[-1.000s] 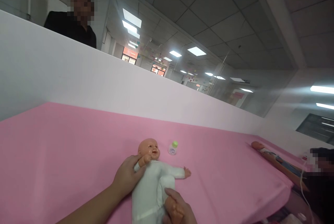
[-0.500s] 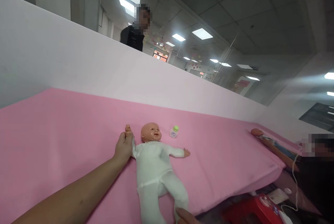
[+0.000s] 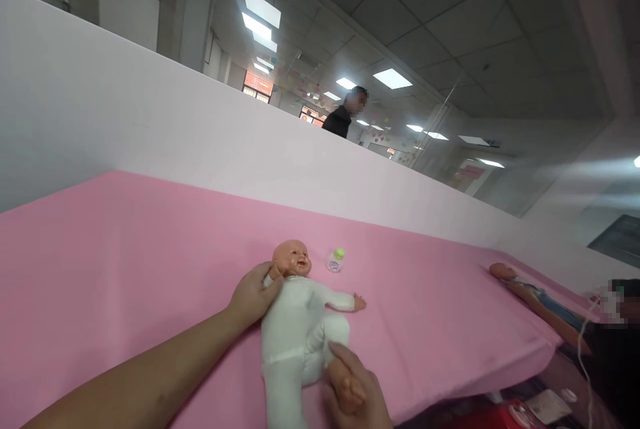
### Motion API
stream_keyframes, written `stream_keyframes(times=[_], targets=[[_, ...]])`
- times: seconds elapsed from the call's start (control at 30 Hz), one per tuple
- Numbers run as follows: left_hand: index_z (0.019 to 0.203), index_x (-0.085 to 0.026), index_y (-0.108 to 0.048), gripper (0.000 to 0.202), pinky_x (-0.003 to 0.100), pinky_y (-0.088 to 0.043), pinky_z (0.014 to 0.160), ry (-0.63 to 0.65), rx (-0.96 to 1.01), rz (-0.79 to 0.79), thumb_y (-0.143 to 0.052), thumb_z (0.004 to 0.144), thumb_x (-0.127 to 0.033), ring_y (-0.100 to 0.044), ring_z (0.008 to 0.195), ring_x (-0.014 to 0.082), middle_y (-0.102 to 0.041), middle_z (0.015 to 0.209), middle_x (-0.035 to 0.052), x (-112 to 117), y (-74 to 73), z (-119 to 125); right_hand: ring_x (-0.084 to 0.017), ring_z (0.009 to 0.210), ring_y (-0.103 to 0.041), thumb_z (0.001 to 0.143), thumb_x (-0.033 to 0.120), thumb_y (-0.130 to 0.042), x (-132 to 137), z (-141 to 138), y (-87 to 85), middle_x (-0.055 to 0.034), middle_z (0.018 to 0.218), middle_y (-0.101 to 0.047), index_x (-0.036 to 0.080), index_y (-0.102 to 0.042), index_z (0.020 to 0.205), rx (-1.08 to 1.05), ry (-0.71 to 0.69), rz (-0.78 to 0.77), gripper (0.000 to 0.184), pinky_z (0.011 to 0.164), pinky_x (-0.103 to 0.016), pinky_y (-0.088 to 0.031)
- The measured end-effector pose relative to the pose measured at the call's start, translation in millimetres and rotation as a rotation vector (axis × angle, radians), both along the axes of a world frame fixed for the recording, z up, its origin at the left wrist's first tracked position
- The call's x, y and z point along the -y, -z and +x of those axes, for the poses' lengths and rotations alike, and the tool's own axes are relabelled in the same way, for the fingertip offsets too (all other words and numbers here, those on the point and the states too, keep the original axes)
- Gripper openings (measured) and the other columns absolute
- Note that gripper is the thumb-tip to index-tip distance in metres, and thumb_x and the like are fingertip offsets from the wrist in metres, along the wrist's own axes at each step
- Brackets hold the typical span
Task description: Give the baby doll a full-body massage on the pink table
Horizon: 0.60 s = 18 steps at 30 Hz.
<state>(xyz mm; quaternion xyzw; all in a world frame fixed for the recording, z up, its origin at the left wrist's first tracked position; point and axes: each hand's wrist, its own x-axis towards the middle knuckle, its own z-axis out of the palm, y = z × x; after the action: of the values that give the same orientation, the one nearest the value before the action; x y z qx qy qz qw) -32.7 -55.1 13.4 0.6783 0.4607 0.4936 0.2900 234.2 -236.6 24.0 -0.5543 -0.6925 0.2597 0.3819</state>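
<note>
A baby doll (image 3: 290, 329) in a white suit lies on its back on the pink padded table (image 3: 165, 269). My left hand (image 3: 257, 292) is closed around the doll's arm on the left, folded in beside its chin. Its other arm stretches out to the right on the pink surface. Lower down, my right hand (image 3: 357, 389) grips the doll's leg near the bare foot, and that knee is bent up toward the belly. The other leg lies straight and runs out of the frame. Right of the doll's head stands a small clear bottle (image 3: 335, 261) with a green cap.
A white partition (image 3: 225, 149) rises behind the table. Farther right, a person (image 3: 613, 362) in dark clothing handles another doll (image 3: 530, 295). A red object (image 3: 480, 419) sits beyond the table's front edge. Someone in black (image 3: 339, 121) is past the partition.
My left hand has brought the doll's arm from raised outward to folded by its chin. My right hand has pushed the doll's leg up, bending the knee. The person behind the partition has moved right.
</note>
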Motion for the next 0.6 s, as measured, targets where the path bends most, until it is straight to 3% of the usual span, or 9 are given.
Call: stream_keyframes(times=[0.13,0.27,0.43,0.6], targets=[[0.121,-0.038,-0.07,0.032,0.038,-0.045,0.093,0.15,-0.208,0.113,-0.062,0.09,-0.034,-0.062,0.108,0.0263,-0.072,0.112,-0.0011,14,-16.6,2,-0.019,0.087,-0.071,0.084,0.023,-0.064,-35,-26,-19.1,-0.0061,0.1,-0.074,0.018,-0.06,0.138,0.029,-0.048,-0.032,0.054,0.086,-0.03,-0.059],[0.125,-0.04,-0.069,0.038,0.038,-0.045,0.095,0.158,-0.237,0.12,-0.061,0.089,-0.03,-0.061,0.109,0.0258,-0.072,0.115,-0.0017,16,-21.0,1,-0.019,0.092,-0.071,0.088,0.023,-0.062,-48,-40,-19.6,-0.0054,0.103,-0.073,0.019,-0.06,0.136,0.048,-0.048,-0.004,0.049,0.09,-0.031,-0.057],[0.119,-0.031,-0.071,0.033,0.037,-0.048,0.087,0.105,-0.177,0.047,-0.061,0.088,-0.038,-0.065,0.1,0.0272,-0.073,0.107,0.0033,9,-10.8,-1,-0.02,0.093,-0.072,0.087,0.024,-0.064,-38,-36,-16.7,-0.006,0.106,-0.074,0.019,-0.06,0.136,0.038,-0.04,-0.016,0.049,0.09,-0.031,-0.058],[0.108,-0.025,-0.07,0.036,0.035,-0.05,0.079,-0.079,0.145,-0.152,-0.064,0.086,-0.052,-0.067,0.091,0.0264,-0.074,0.102,0.0032,-2,2.2,-3,-0.022,0.101,-0.073,0.085,0.025,-0.069,-10,-19,-8.8,-0.0092,0.112,-0.075,0.017,-0.062,0.135,0.045,0.004,0.006,0.051,0.092,-0.031,-0.06]])
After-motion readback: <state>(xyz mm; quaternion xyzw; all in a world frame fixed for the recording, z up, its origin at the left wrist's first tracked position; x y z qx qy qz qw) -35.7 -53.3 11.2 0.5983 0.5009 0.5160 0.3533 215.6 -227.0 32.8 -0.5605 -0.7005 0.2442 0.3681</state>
